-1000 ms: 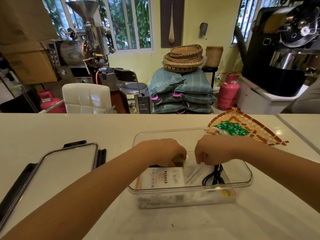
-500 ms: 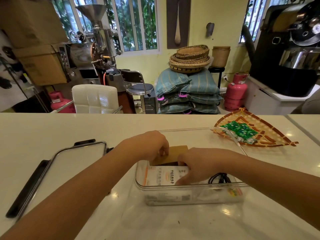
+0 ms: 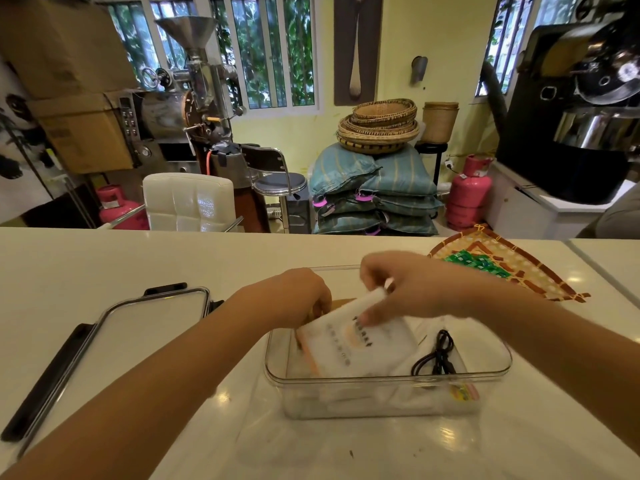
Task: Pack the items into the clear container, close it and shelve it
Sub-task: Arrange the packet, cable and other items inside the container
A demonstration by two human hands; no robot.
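The clear container (image 3: 388,379) stands open on the white counter in front of me. My right hand (image 3: 408,289) grips the far end of a white box with dark print (image 3: 367,344) and holds it tilted up inside the container. My left hand (image 3: 298,296) reaches into the container's left side, its fingers on a brown card piece (image 3: 341,302) that is mostly hidden behind the box. A coiled black cable (image 3: 438,356) lies in the right half, on clear plastic wrapping. The container's lid (image 3: 138,327), clear with black clasps, lies flat to the left.
A woven fan-shaped tray (image 3: 540,275) carrying green packets (image 3: 478,263) rests at the back right of the counter. A counter seam runs at the far right. Beyond the counter are a white chair (image 3: 188,202), roasting machines, stacked sacks and pink gas cylinders.
My right hand has lifted the white box's far end from flat to tilted and has moved back and up. My left hand stays at the brown card piece.
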